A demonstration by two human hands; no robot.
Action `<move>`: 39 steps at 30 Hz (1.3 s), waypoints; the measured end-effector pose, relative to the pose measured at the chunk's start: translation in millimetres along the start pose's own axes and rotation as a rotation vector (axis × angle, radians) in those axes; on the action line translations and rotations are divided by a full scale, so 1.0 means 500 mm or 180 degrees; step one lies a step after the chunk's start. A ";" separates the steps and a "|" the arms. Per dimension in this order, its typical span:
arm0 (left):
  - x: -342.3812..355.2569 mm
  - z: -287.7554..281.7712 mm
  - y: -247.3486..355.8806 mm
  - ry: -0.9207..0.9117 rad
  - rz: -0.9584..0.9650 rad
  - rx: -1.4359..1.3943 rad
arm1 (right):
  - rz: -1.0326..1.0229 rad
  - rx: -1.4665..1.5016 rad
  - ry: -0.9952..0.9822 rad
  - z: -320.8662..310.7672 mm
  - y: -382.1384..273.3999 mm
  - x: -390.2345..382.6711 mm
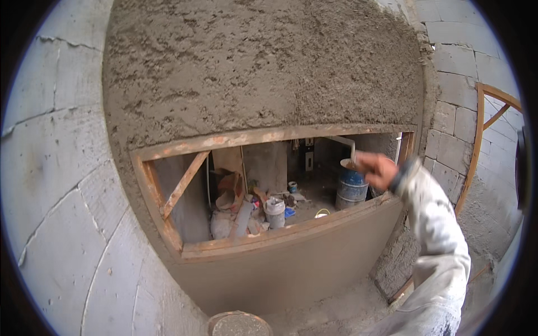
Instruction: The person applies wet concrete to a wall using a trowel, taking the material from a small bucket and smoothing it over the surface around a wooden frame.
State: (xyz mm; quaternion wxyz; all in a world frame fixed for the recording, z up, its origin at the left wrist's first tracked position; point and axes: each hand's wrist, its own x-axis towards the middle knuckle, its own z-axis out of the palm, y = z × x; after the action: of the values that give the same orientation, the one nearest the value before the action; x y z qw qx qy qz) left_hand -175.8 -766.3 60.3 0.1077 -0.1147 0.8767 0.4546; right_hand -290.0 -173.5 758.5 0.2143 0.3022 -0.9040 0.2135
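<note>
My right hand reaches out at the right of the window opening, in front of its wooden frame. Its fingers stretch leftward, slightly blurred, and nothing shows in them. The arm wears a pale, dirt-stained sleeve. Behind the hand, inside the room, a blue and grey drum stands under a bent pale pipe. Above the frame the wall carries rough, damp-looking grey mortar; below it lies a smoother coat of plaster. My left hand is out of sight.
Pale block walls flank me on the left and right. A round container of grey mortar is at the bottom edge. Through the opening I see a white bucket and piled sacks. Another wooden frame stands at right.
</note>
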 end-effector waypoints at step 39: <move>-0.557 0.290 0.523 0.3060 -0.1421 -0.4380 | -0.3226 0.1625 -0.1337 0.360 -0.336 -0.049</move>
State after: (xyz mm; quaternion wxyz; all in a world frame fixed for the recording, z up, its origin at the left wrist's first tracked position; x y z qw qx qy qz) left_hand 23.0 -471.8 262.0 -0.2810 -0.5033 0.3145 0.7542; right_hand -211.7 -377.0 641.8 0.0269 0.7727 -0.5907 0.2308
